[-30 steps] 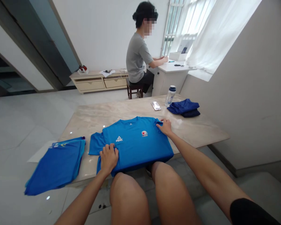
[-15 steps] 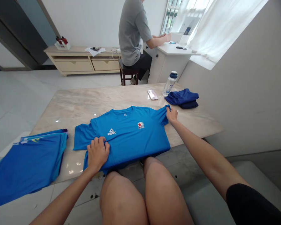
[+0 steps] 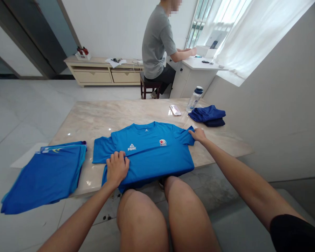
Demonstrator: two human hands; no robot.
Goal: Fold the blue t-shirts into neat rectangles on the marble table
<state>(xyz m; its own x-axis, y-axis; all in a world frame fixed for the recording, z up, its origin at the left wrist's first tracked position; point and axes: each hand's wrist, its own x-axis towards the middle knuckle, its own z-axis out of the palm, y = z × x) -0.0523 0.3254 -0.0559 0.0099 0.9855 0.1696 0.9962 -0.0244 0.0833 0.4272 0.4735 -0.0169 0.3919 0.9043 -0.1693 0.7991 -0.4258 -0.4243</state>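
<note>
Blue T-shirt [image 3: 149,154] under left hand [image 3: 117,168], sleeve at right hand [image 3: 198,134] fingertips.

Blue short-sleeved jersey [image 3: 149,154] lies flat on the beige marble table [image 3: 99,119], its hem overhanging the near edge. Left hand [image 3: 117,169] rests on its lower left; right hand [image 3: 198,134] at its right sleeve. Left: stack of blue garments [image 3: 46,175]. Far right: folded dark blue cloth [image 3: 207,115], clear plastic bottle [image 3: 195,99] and phone [image 3: 175,110] behind.
</note>
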